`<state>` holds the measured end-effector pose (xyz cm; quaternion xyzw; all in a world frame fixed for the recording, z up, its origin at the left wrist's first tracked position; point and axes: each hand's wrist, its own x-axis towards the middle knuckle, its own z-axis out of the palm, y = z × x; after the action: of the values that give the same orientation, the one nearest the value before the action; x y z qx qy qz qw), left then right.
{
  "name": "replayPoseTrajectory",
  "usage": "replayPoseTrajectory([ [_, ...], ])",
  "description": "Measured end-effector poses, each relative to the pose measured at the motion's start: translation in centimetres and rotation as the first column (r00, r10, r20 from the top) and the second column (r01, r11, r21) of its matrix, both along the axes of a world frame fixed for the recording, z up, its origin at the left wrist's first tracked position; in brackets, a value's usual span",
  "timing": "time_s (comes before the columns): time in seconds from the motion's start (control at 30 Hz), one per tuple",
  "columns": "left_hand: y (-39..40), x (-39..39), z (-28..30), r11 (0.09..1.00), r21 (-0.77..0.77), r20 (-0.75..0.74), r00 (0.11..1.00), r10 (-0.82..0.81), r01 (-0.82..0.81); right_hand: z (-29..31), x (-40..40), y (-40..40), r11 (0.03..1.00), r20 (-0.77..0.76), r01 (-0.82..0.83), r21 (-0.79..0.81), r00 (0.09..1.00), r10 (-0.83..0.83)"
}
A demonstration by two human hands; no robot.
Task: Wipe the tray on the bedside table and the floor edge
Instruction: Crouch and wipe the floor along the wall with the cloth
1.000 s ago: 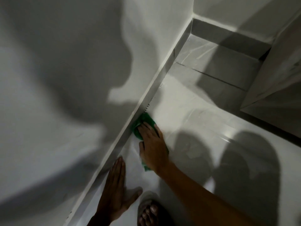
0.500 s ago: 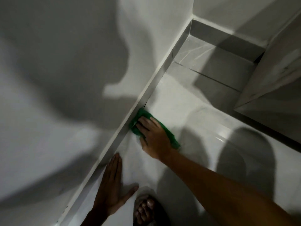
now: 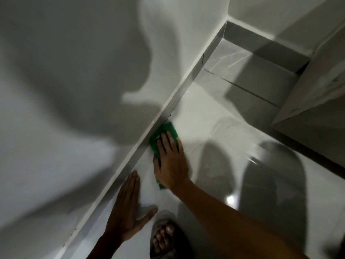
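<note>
Right hand (image 3: 170, 163) flat, fingers spread, pressing green cloth (image 3: 164, 133) against skirting (image 3: 141, 146); left hand (image 3: 128, 208) splayed on floor (image 3: 214, 116).

The scene is dim and grey, with hard dark shadows across the wall (image 3: 78, 94) and glossy floor (image 3: 214, 124). A small glare spot (image 3: 231, 199) shines on the tiles. Straight lines bend towards the frame edges, and the left side smears soft
</note>
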<state>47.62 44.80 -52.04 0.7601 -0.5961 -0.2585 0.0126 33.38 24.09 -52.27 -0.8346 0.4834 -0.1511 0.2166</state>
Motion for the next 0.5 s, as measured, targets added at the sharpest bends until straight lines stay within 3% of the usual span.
replayPoseTrajectory([
  [0.07,0.0,0.1,0.2,0.999,-0.028,0.005,1.0,-0.017,0.018,-0.6,-1.8,-0.4,0.986,0.002,-0.157,-0.057,0.988,0.157],
  [0.13,0.0,0.1,0.1,0.998,-0.066,0.006,1.0,-0.021,0.022,-1.2,-3.1,-3.0,0.972,0.017,-0.204,-0.115,0.978,0.207],
  [0.3,0.2,0.1,-1.1,0.996,-0.088,0.032,0.999,-0.017,0.02,-0.7,-2.0,-8.1,0.987,0.068,0.123,-0.108,0.991,-0.116],
  [0.37,0.2,0.0,-1.4,0.998,-0.068,0.042,0.999,-0.005,0.008,-0.4,-1.5,-8.3,0.986,0.039,0.155,-0.068,0.987,-0.153],
  [0.5,0.3,0.0,-1.5,1.0,-0.029,0.06,0.998,-0.003,0.004,-0.5,-0.8,-4.9,0.987,0.13,0.147,-0.071,0.982,-0.137],
])
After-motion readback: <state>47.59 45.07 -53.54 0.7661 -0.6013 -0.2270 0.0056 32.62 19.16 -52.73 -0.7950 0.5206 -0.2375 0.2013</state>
